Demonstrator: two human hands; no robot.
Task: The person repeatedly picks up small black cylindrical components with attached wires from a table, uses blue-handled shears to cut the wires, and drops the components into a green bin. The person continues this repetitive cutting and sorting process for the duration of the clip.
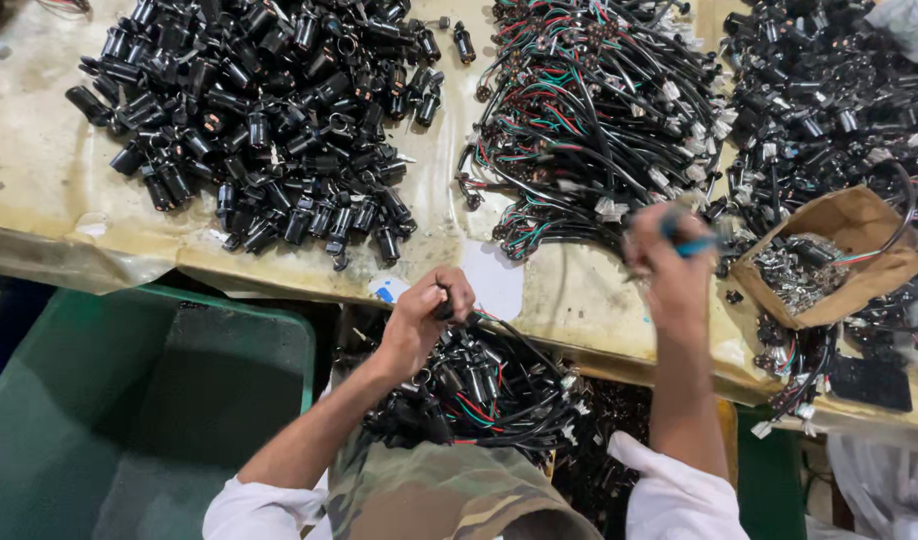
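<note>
My left hand (427,318) is closed around a small black cylindrical part with wires trailing from it, held above a bundle of black wired parts (484,390) resting in my lap. My right hand (669,262) grips a blue-handled tool (691,240) at the near edge of the table, right beside a heap of cable harnesses (594,110) with red, green and black wires and white connectors. A large pile of black cylindrical housings (269,110) lies on the table to the left.
A torn brown cardboard box (859,225) with small metal pieces sits at the right, among more black wired parts (829,100). A green bin (129,410) stands below the table's front edge on the left. The table (39,190) has a worn yellowish cover.
</note>
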